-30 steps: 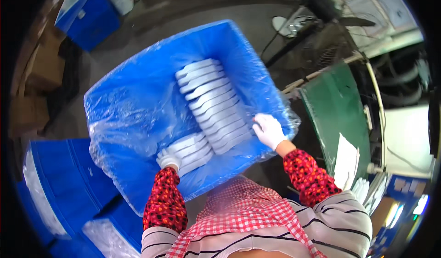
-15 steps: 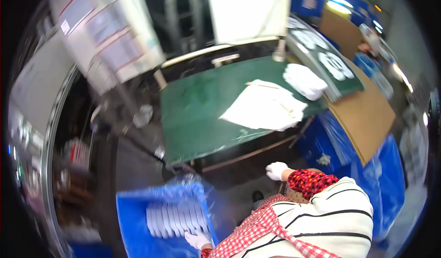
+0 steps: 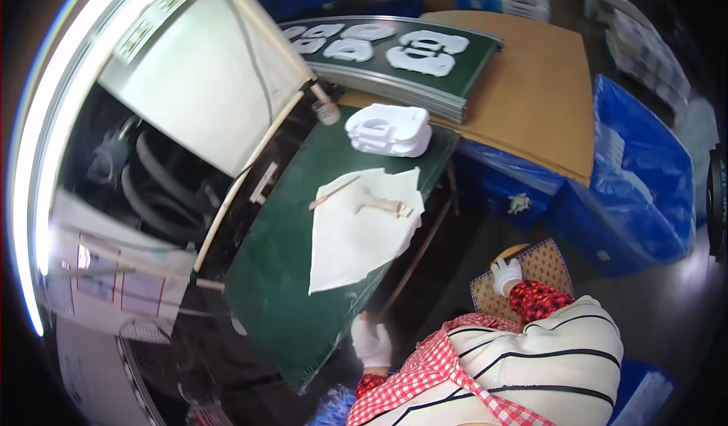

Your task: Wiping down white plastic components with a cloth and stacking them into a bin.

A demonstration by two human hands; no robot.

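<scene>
My left hand [image 3: 370,344], in a white glove, is raised off the near edge of the green table [image 3: 265,297]. Its fingers are stretched out and nothing is in them. My right hand [image 3: 506,276], also gloved in white, is closed over the edge of a stool [image 3: 514,251] topped with a brown woven mat [image 3: 550,270]. A white cloth [image 3: 353,236] lies on the table, bearing a thin stick-like tool [image 3: 334,192] and a flat brush-like tool [image 3: 387,206]. Beyond it sits a stack of white moulded parts [image 3: 388,130].
A conveyor belt [image 3: 470,62] at the back carries several white cut-out parts [image 3: 428,50]. Brown cardboard [image 3: 546,107] lies to its right. Blue plastic-lined bins [image 3: 644,206] stand on the right. A white panel [image 3: 208,77] and dark hoses [image 3: 152,183] are on the left.
My view has turned right, so the blue bin of stacked parts at lower left is out of sight. My left hand has come away from those parts; my right hand is now on the stool.
</scene>
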